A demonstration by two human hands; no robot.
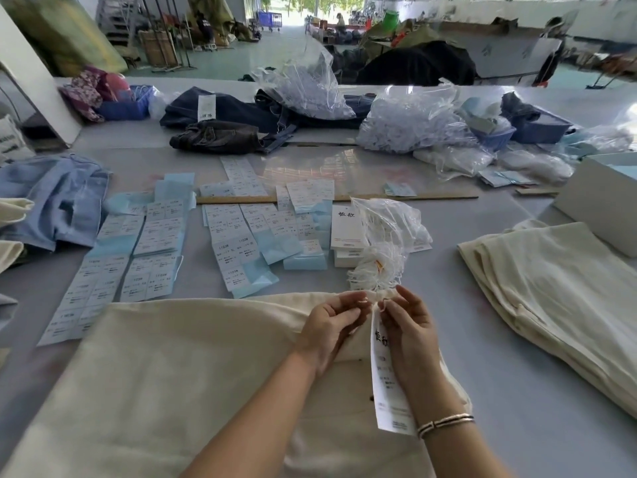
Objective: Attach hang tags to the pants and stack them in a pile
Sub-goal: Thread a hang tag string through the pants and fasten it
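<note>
Cream pants point(179, 367) lie spread across the near table in front of me. My right hand point(408, 332) pinches the top of a long white hang tag point(387, 391) that hangs down past my wrist. My left hand point(332, 326) has its fingers curled at the tag's top, pinching a thin white string there. Just beyond my fingertips lies a bundle of white strings point(377, 269) spilling from a clear bag point(389, 219). A stack of folded cream pants point(558, 298) sits to the right.
Sheets of size stickers on blue backing point(144, 246) cover the table's middle, beside a stack of white hang tags point(346, 232). A wooden ruler point(344, 198) lies behind them. Light blue pants point(58, 201) lie at left, dark jeans point(220, 136) and plastic bags point(413, 122) farther back, a white box point(599, 201) at right.
</note>
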